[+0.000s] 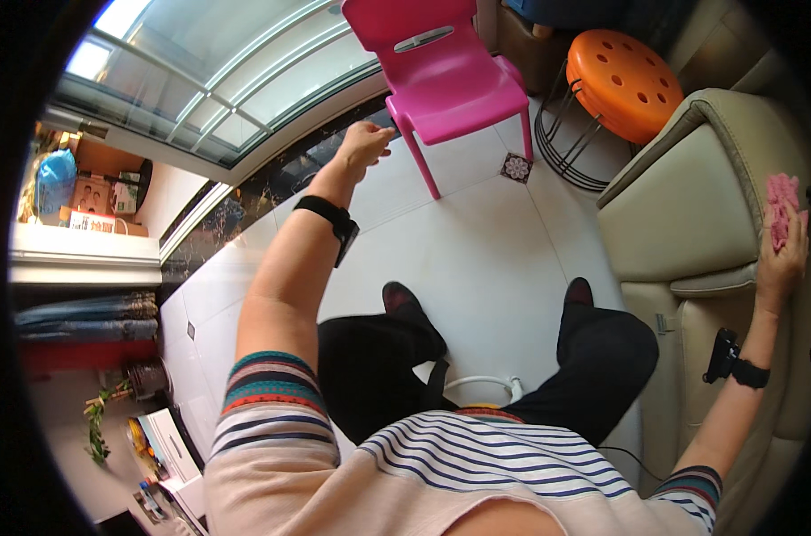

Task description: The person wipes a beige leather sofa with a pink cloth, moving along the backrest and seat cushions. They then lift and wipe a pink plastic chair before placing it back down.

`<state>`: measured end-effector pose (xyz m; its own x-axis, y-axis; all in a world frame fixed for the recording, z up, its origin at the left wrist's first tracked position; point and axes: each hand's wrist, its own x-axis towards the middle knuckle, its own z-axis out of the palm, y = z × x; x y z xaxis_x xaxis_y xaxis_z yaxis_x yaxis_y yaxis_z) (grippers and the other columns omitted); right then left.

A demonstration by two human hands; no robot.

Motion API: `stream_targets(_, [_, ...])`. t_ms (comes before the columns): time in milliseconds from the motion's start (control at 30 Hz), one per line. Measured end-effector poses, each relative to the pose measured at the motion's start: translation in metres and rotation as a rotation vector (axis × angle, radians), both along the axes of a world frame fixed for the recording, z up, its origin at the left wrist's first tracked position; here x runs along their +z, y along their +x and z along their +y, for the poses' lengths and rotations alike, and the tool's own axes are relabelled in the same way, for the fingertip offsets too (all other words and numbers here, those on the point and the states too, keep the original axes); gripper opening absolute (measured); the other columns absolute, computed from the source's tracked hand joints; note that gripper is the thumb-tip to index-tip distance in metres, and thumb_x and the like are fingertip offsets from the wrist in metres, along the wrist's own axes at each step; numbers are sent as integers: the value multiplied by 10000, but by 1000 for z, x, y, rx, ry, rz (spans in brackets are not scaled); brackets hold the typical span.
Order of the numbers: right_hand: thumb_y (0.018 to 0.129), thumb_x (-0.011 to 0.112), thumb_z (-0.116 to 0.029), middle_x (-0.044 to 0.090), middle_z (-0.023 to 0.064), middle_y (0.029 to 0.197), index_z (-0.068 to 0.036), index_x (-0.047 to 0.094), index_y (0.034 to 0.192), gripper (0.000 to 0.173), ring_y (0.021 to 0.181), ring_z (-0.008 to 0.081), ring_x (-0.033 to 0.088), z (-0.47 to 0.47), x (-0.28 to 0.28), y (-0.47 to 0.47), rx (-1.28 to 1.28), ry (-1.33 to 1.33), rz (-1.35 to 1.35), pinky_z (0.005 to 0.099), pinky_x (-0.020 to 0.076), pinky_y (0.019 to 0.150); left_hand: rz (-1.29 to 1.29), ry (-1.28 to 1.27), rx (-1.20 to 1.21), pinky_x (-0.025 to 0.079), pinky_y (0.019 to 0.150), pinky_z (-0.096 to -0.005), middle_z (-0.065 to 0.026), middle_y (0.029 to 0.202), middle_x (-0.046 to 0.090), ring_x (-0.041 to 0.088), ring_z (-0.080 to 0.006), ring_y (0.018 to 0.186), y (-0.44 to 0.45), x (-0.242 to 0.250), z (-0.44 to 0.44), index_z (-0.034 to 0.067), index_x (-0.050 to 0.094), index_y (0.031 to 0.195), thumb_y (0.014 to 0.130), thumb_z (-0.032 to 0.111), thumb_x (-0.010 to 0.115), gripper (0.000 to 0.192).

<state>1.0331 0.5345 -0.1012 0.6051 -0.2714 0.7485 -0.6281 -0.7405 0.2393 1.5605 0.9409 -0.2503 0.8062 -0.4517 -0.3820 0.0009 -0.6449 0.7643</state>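
A pink cloth (781, 208) is gripped in my right hand (784, 244), which rests at the side of a beige leather sofa (667, 208), by its armrest. My left hand (365, 147) is raised over the floor, beside the front leg of a pink plastic chair (455, 100); nothing shows in it, and its fingers are partly curled. Whether it touches the chair cannot be told. Each forearm wears a black strap with a small device.
Orange plastic stools (623, 84) on black metal legs stand stacked between chair and sofa. A glazed sliding door (211, 87) is at upper left, with a cabinet of boxes and bags (57, 177) beside it. A thin dark cable (630, 455) runs near the sofa.
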Motion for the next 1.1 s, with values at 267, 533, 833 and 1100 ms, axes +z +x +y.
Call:
stream_targets(267, [945, 677, -199, 648, 154, 1259, -57, 638, 1238, 328, 1223, 370, 573, 3, -9, -5, -39, 11, -51, 446, 446, 1016, 58, -248, 244, 506, 705, -319, -129, 1010, 653, 592, -165, 793, 54, -118, -28, -98, 510, 1354, 878, 452, 734, 760])
stream_targets(533, [941, 667, -200, 616, 209, 1290, -42, 622, 1243, 344, 1188, 409, 570, 10, -16, 4, -69, -113, -89, 467, 444, 996, 271, -480, 374, 364, 1080, -399, -166, 1356, 583, 488, -309, 1297, 43, -126, -62, -21, 551, 1346, 823, 474, 786, 758])
stream_targets(833, [932, 659, -238, 611, 216, 1257, -42, 625, 1233, 361, 1148, 417, 566, 15, -18, 7, -91, -121, -94, 489, 434, 991, 293, -731, 474, 343, 1105, -403, -180, 1420, 527, 499, -283, 1303, 20, -132, -76, -37, 459, 1419, 785, 416, 842, 869])
stream_targets(1100, [929, 669, -201, 580, 238, 1331, -22, 612, 1246, 368, 1179, 420, 559, 21, -17, 14, -9, -97, -138, 479, 420, 1019, 726, -1066, 662, 569, 840, -496, -96, 1043, 721, 694, -307, 920, 20, -168, -88, 41, 660, 1146, 843, 270, 808, 408])
